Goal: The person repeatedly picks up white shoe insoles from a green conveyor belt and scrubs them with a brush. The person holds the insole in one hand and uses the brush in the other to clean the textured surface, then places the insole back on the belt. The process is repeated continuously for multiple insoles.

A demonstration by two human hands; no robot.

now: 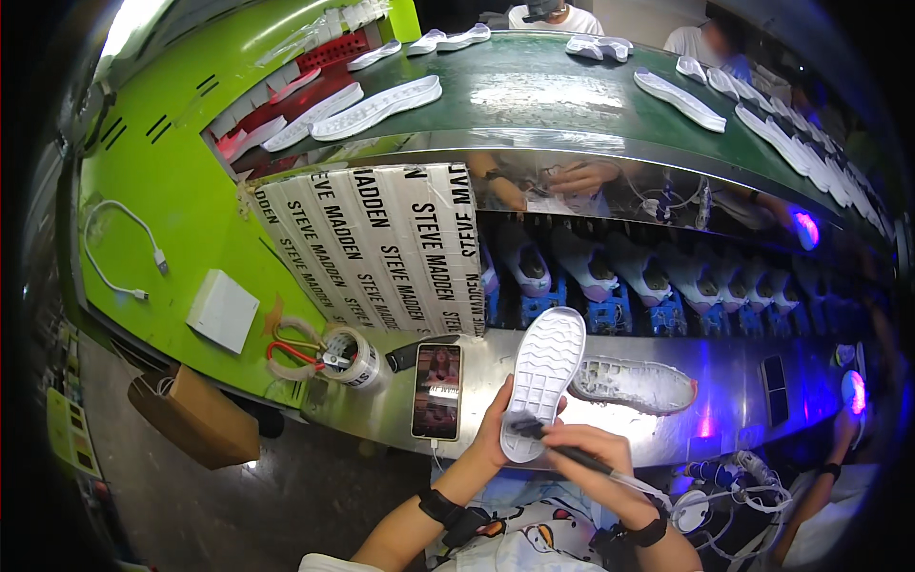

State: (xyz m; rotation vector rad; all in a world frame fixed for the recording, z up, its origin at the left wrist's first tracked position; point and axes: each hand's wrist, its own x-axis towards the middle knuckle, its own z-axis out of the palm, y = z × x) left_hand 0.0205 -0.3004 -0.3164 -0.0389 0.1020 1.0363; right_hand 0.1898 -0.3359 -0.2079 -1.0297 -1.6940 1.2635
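Observation:
My left hand (489,434) grips a white shoe sole (553,355) by its lower left side, tilted up with a ridged, gridded face showing. My right hand (600,453) is closed round the dark handle of a brush (583,460). The black bristles touch the lower part of the sole and look blurred. A pale tube or cord trails from the handle's rear end toward the lower right. Just behind the held sole, a second white sole (637,383) lies on the metal bench (486,357).
A phone (437,391), a tape roll (353,357) and red-handled scissors (294,351) sit to the left. Behind stand a printed carton (372,253) and a row of shoes (586,265). Farther back, a green conveyor (543,86) carries soles. A co-worker's hand (844,429) is at right.

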